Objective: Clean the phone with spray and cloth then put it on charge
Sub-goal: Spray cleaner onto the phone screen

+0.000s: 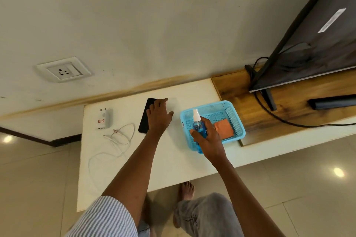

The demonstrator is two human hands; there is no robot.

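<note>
My left hand (159,114) lies flat over the phone (146,115), fingers (163,100) spread and straight, pressing it to the white worktop (169,159) without curling round it; most of the dark slab shows on the outer side of those fingers. My right hand (209,136) is wrapped round the blue spray bottle (198,127), thumb on one side and fingers on the other, the white nozzle standing up beyond my knuckles, over the near corner of the blue basket (238,123). The orange cloth (224,128) lies in the basket just past that hand. I judge I am at the start: bottle in hand, phone not yet sprayed. The risks I see from here: I cannot tell which way the nozzle faces, so a press could mist the basket or my own wrist instead of the screen; too much liquid could run to the phone's edge and its ports, which matters since charging comes next. The white charger (105,119) and its loose cable (119,136) lie beyond my left hand, and drifting spray could wet them too. Lifting the bottle, my wrist could catch the basket rim and drag it. Both arms reach forward nearly straight, the left angled slightly across, palm down; the right wrist is turned so the bottle stands roughly upright.
</note>
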